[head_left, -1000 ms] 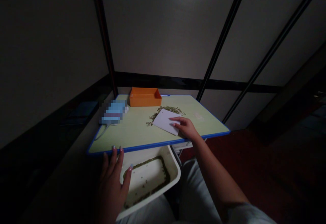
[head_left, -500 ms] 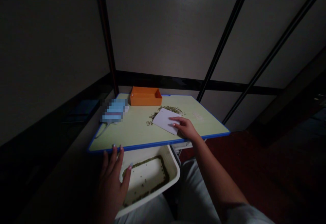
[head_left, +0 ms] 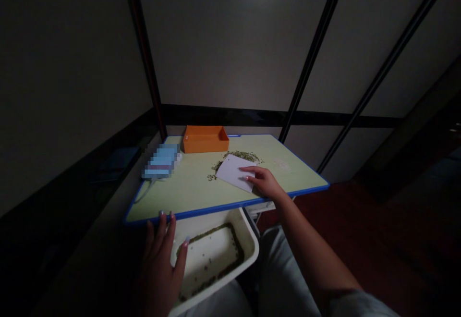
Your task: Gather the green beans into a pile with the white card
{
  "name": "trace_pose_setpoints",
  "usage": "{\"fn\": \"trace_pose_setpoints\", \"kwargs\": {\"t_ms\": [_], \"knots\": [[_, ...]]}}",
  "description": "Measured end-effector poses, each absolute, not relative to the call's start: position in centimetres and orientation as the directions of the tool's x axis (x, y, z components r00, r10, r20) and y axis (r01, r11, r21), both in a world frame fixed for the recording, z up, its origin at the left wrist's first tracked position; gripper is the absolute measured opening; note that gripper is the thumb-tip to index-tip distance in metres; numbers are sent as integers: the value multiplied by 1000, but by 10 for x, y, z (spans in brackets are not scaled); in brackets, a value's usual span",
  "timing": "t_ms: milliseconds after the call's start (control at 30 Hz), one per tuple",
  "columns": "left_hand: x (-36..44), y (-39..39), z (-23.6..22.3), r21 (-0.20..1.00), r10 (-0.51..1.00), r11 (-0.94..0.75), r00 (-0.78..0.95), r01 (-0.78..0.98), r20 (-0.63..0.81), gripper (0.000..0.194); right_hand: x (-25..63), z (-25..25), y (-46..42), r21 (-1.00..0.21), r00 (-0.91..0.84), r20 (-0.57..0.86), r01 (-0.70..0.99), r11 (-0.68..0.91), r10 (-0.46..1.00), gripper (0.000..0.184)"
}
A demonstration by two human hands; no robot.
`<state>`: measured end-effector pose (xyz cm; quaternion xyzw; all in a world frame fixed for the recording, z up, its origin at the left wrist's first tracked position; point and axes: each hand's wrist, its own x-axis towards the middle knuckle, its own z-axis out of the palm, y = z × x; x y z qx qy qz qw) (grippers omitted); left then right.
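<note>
My right hand holds a white card flat on the pale green table, fingers pinched on its near edge. A heap of small green-brown grains lies just behind and to the left of the card. My left hand grips the left rim of a white tray held below the table's blue front edge; grains line the tray's inner border.
An orange box stands at the table's back edge. A blurred blue object with a cable lies at the back left. Dark frame bars rise behind the table. My lap is under the tray.
The view has shifted slightly; both hands, the card and the tray keep nearly the same places.
</note>
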<state>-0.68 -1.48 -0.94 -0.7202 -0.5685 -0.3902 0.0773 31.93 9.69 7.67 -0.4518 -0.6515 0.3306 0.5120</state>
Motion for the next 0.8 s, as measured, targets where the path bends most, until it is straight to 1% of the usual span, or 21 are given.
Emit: {"fn": "trace_pose_setpoints", "kwargs": {"t_ms": [167, 533, 800], "knots": [[-6, -15, -8, 334, 756, -342, 46, 878, 653, 71, 319, 76, 98, -890, -81, 383, 236, 391, 920, 34], [-5, -17, -8, 357, 776, -327, 34, 875, 630, 70, 320, 77, 97, -906, -79, 347, 227, 356, 934, 35], [-11, -15, -11, 319, 784, -332, 71, 887, 617, 72, 321, 77, 97, -914, -95, 330, 218, 343, 939, 37]]}}
